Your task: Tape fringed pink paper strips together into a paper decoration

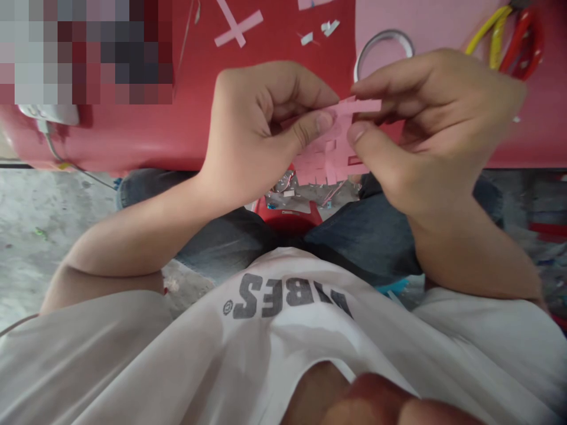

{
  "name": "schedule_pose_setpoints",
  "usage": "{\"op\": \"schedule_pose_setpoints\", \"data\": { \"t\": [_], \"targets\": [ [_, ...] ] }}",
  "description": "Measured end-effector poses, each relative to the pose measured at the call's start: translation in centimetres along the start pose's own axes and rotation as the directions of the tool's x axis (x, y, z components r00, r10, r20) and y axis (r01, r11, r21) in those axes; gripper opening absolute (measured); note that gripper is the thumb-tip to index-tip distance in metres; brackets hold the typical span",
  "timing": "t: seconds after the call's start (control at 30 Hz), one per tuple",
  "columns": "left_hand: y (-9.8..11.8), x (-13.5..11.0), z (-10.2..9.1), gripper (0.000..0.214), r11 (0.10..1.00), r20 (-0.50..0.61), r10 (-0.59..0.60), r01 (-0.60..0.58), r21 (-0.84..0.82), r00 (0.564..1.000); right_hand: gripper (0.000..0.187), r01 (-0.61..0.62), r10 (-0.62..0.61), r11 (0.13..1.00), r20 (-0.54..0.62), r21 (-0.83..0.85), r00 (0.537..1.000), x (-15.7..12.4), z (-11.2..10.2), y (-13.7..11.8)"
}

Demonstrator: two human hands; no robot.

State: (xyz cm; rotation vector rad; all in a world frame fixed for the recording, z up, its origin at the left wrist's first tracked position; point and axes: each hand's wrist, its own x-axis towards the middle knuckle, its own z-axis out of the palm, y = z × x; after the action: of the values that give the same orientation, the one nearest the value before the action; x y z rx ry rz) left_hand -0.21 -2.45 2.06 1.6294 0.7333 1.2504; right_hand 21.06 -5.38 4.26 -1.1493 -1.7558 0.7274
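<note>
Both my hands hold a small pink paper cut-out [333, 147] with slits and tabs, just in front of the red table's edge. My left hand [261, 127] pinches its left side between thumb and forefinger. My right hand [425, 124] pinches the top strip and the right side, fingers closed. The lower part of the paper hangs down between my hands, above my lap.
On the red table [146, 130] lie a roll of clear tape [383, 44], pink paper strips forming a cross [237, 26], small white scraps [330, 26] and red and yellow scissor handles [509, 38] at the far right. Scraps litter the floor between my knees. A white cable [51, 130] hangs left.
</note>
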Motion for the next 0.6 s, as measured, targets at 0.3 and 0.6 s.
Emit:
{"op": "schedule_pose_setpoints", "data": {
  "t": [0.3, 0.6],
  "targets": [
    [-0.2, 0.2, -0.5, 0.019, 1.000, 0.077, -0.021, 0.022, -0.008, 0.997, 0.024, -0.108, 0.106, 0.993, -0.046, -0.049, 0.993, 0.1, 0.1, -1.1],
    [0.9, -0.3, 0.2, 0.011, 0.998, 0.017, -0.054, 0.054, 0.011, 0.998, 0.033, -0.123, 0.127, 0.991, -0.091, 0.051, 0.988, 0.2, 0.9, -1.3]
  ]
}}
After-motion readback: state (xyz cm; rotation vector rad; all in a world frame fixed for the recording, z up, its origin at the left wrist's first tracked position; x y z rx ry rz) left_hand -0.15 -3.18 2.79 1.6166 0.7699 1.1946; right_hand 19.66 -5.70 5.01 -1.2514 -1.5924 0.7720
